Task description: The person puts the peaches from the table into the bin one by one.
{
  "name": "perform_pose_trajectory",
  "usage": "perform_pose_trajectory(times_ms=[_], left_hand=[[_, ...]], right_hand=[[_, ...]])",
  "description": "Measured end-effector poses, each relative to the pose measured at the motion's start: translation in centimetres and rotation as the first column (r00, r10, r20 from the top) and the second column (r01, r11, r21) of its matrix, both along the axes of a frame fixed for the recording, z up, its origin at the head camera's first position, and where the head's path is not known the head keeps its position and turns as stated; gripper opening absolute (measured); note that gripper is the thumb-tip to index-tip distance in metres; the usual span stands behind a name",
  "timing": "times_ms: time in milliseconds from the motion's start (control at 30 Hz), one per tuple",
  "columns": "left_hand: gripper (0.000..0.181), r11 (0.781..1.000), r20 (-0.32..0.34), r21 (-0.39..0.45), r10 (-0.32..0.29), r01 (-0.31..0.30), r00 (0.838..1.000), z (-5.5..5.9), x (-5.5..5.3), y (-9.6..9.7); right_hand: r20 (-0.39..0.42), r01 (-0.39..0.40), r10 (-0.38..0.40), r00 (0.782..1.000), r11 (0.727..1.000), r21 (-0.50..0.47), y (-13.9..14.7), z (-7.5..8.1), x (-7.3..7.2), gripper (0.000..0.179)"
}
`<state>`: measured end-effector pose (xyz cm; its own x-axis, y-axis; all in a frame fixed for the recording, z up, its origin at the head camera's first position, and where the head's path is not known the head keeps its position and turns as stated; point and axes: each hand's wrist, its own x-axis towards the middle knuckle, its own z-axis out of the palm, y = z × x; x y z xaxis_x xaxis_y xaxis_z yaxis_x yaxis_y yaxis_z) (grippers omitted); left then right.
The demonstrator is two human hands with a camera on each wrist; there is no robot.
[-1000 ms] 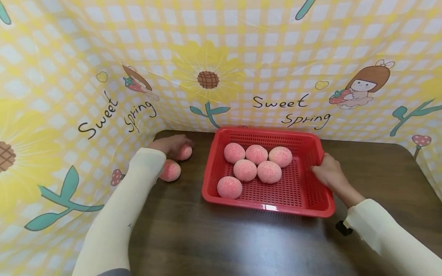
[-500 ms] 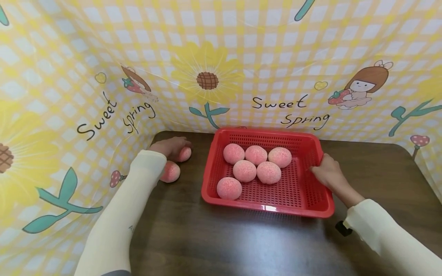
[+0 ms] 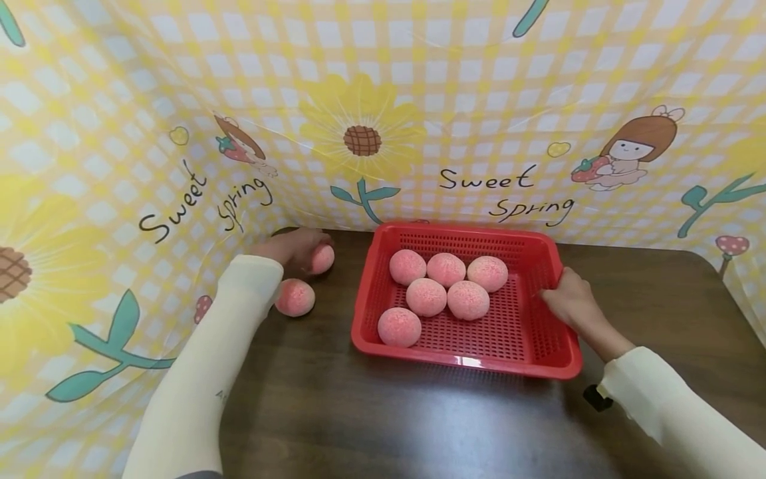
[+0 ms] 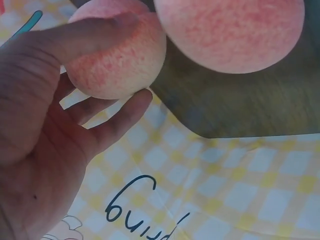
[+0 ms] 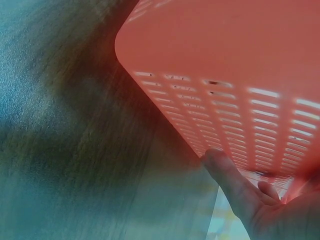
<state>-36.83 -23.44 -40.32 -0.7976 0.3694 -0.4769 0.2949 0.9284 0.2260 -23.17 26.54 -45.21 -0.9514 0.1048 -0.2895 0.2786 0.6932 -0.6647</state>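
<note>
At the table's back left corner, my left hand [image 3: 299,249] holds a pink peach [image 3: 324,259]. The left wrist view shows the thumb across that peach [image 4: 122,67] and the fingers curled round its far side. Just in front lies a second peach [image 3: 296,297], apart from the fingers. My right hand [image 3: 571,301] grips the right rim of a red plastic basket [image 3: 413,352]. Several peaches [image 3: 399,326] sit inside the basket, mostly toward its left and back. In the right wrist view, the thumb [image 5: 227,175] lies along the slotted basket wall [image 5: 235,55].
A brown wooden table [image 3: 335,412] bears everything. Yellow checked cloth [image 3: 473,120] with printed flowers hangs behind and on the left, close to the left hand. A small black object [image 3: 597,398] is under the right sleeve cuff.
My left fingers have shifted from over the back left peach to curl round it, and more of that peach now shows. The right hand and basket stay put.
</note>
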Motion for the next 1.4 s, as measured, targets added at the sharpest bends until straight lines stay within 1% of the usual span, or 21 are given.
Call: perform_pose_trajectory(times_ms=[67, 100, 167, 233, 333, 400, 467, 633, 767, 933, 1000, 1067, 1200, 1333, 1400], left_hand=[[0.061, 0.999, 0.012, 0.023, 0.022, -0.022, 1.000, 0.3, -0.1, 0.1], [0.067, 1.000, -0.016, 0.020, -0.022, 0.023, 1.000, 0.4, -0.2, 0.2], [0.068, 0.999, -0.023, 0.030, -0.032, 0.032, 0.999, 0.8, -0.4, 0.3], [0.067, 0.997, -0.045, 0.023, -0.078, 0.080, 0.996, 1.1, -0.4, 0.5], [0.066, 0.988, -0.093, 0.004, -0.155, 0.156, 0.983, 1.6, -0.4, 0.6], [0.067, 0.982, -0.117, -0.015, -0.189, 0.189, 0.975, 1.8, -0.4, 0.7], [0.069, 0.981, -0.130, -0.018, -0.194, 0.194, 0.972, 2.0, -0.3, 0.7], [0.073, 0.982, -0.140, 0.022, -0.184, 0.189, 0.973, 2.3, -0.1, 1.1], [0.075, 0.979, -0.150, 0.027, -0.195, 0.201, 0.969, 2.5, 0.0, 1.7], [0.071, 0.975, -0.165, 0.074, -0.196, 0.210, 0.967, 2.8, 0.1, 2.4], [0.070, 0.973, -0.172, 0.092, -0.196, 0.213, 0.966, 3.1, 0.1, 2.7], [0.071, 0.972, -0.183, 0.086, -0.202, 0.220, 0.962, 3.4, 0.2, 3.0], [0.072, 0.971, -0.186, 0.090, -0.202, 0.221, 0.962, 4.2, 0.8, 3.8], [0.068, 0.964, -0.209, 0.110, -0.214, 0.241, 0.954, 4.7, 1.0, 4.4], [0.066, 0.959, -0.231, 0.117, -0.227, 0.259, 0.946, 4.8, 1.0, 4.5]], right_hand=[[0.003, 0.001, -0.001, 1.000, 1.000, -0.004, 0.1, 0.0, 0.0, 0.052], [0.004, 0.002, -0.002, 1.000, 1.000, -0.005, 0.1, 0.0, 0.1, 0.052], [0.007, 0.002, -0.002, 1.000, 1.000, -0.013, 0.1, 0.0, 0.1, 0.052], [0.009, 0.001, -0.001, 1.000, 1.000, -0.015, 0.1, 0.0, 0.1, 0.052], [0.011, 0.001, -0.001, 1.000, 1.000, -0.019, 0.1, 0.0, 0.0, 0.052], [0.013, 0.000, 0.000, 1.000, 1.000, -0.015, 0.0, 0.1, 0.0, 0.052], [0.014, -0.002, 0.002, 1.000, 1.000, -0.015, 0.0, 0.1, 0.0, 0.052], [0.008, -0.002, 0.002, 1.000, 1.000, -0.010, 0.1, 0.2, -0.1, 0.051], [0.011, 0.001, -0.001, 1.000, 1.000, -0.008, 0.2, 0.2, -0.1, 0.051], [0.021, 0.003, -0.003, 1.000, 1.000, -0.013, 0.2, 0.1, -0.1, 0.052], [0.022, 0.003, -0.003, 1.000, 1.000, -0.012, 0.1, 0.1, -0.1, 0.052], [0.024, 0.002, -0.002, 1.000, 1.000, -0.013, 0.1, 0.1, -0.1, 0.052], [0.027, 0.000, 0.000, 1.000, 1.000, -0.009, 0.1, 0.2, 0.0, 0.052], [0.018, -0.003, 0.003, 1.000, 1.000, -0.003, 0.0, 0.3, 0.1, 0.052], [0.015, -0.005, 0.005, 1.000, 1.000, -0.004, 0.0, 0.3, 0.1, 0.052]])
